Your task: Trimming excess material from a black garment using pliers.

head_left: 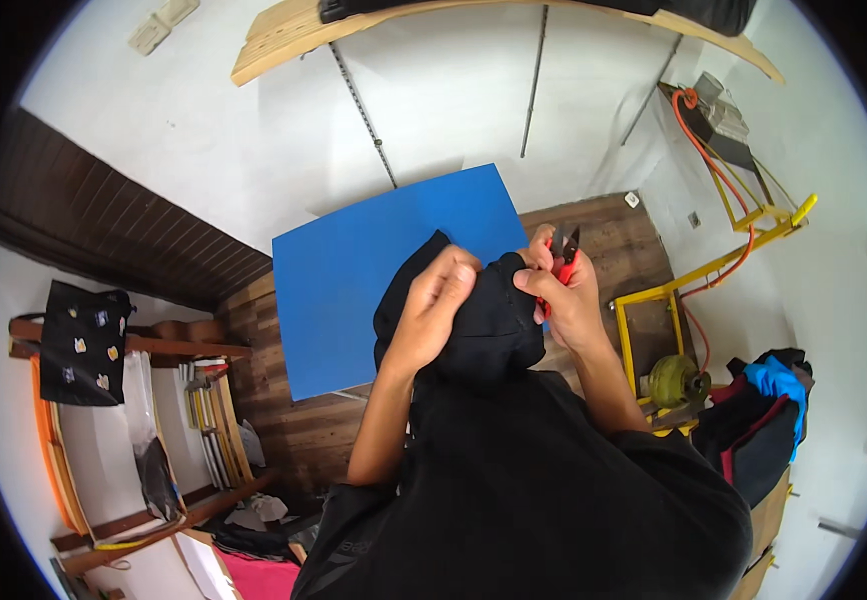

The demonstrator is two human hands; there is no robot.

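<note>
A bunched black cloth [494,335], perhaps a garment, hangs between my two hands in front of my chest. My left hand [436,308] is closed on its left part, thumb on top. At the cloth's upper right edge, my right hand [572,300] pinches the fabric between thumb and forefinger. The same hand also keeps hold of red-handled thread snips [566,268], their dark blades pointing up and away from me. Beyond the cloth lies the blue tabletop [339,290], partly covered by the fabric.
Shelves with books [209,430] and a black printed bag [84,345] stand at left. On the right are a yellow metal frame [626,345], an orange hose [744,230], a green gas cylinder [676,382] and piled clothes [759,430]. A wooden shelf [284,40] spans the far wall.
</note>
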